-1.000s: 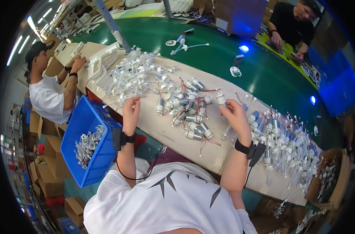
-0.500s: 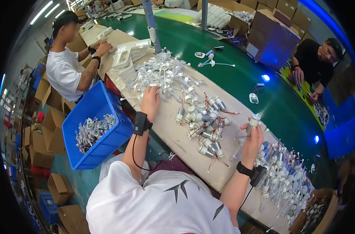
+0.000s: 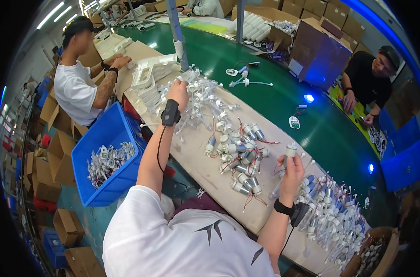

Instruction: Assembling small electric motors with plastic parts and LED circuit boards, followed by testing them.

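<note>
In my raised right hand (image 3: 291, 175) is a small motor with a white cap (image 3: 291, 150), held upright between thumb and fingers. Thin wires show beside that hand. My left hand (image 3: 178, 95) reaches into the far pile of white plastic tube fittings (image 3: 203, 94), its fingers bent down among them; whatever they pinch is hidden. Between the two hands lies a heap of silver and white motors (image 3: 242, 159) with red wires. By my right forearm spreads a big pile of motors with clear tubes attached (image 3: 332, 217).
A blue bin (image 3: 92, 196) with small white parts stands left of the bench (image 3: 196, 161). Behind the bench runs a green conveyor (image 3: 274, 111), with a glowing blue lamp (image 3: 309, 98) on it. Co-workers sit at left and far right. White plastic housings (image 3: 157, 69) lie beyond the fittings.
My left hand has moved farther forward into the fittings pile. My right hand, still holding the motor, has shifted slightly left and lower, and the motor's white cap now stands more upright.
</note>
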Action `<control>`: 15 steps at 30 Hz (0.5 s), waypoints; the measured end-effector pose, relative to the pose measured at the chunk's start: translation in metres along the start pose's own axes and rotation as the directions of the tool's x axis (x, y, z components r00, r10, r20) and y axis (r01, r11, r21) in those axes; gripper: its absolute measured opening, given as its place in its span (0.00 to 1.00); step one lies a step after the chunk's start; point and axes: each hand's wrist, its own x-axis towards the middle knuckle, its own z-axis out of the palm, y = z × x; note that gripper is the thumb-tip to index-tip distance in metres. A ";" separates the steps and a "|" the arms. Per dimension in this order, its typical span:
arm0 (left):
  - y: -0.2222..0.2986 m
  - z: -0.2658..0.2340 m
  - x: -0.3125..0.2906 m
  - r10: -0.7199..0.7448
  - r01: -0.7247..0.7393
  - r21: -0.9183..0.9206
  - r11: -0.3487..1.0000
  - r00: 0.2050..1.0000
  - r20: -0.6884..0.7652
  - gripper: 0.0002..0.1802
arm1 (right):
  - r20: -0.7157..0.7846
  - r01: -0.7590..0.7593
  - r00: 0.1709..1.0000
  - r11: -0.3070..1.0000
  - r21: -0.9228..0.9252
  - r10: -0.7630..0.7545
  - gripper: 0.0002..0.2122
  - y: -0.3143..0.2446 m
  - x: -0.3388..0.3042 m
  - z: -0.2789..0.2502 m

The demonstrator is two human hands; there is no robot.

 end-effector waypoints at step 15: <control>-0.018 0.019 0.030 0.093 -0.093 -0.006 0.996 0.994 0.064 0.13 | 0.060 -0.035 0.998 0.999 -0.017 0.036 0.12 0.003 -0.002 0.006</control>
